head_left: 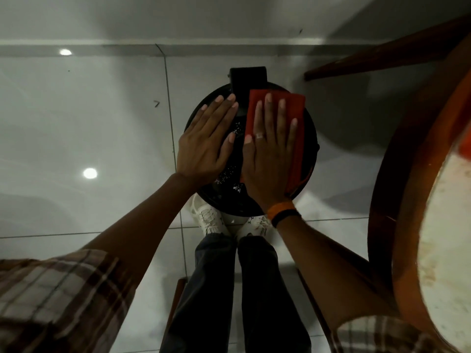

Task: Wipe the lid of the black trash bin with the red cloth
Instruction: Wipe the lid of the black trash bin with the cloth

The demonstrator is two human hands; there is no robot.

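Note:
The black trash bin stands on the floor just ahead of my feet, its round lid (pixel 230 197) facing up with pale specks near the middle. A folded red cloth (pixel 293 108) lies on the lid's right half. My right hand (pixel 270 154) presses flat on the cloth, fingers spread, a ring on one finger and an orange and a black band at the wrist. My left hand (pixel 206 141) rests flat on the lid's left half, fingers apart, holding nothing. A black hinge block (pixel 248 82) sits at the lid's far edge.
A round wooden table (pixel 407 189) with a pale top fills the right side, close to the bin. A dark wooden bar (pixel 382 57) runs across the upper right. Glossy white floor tiles (pixel 89 123) lie to the left. My white shoes (pixel 211 220) touch the bin's base.

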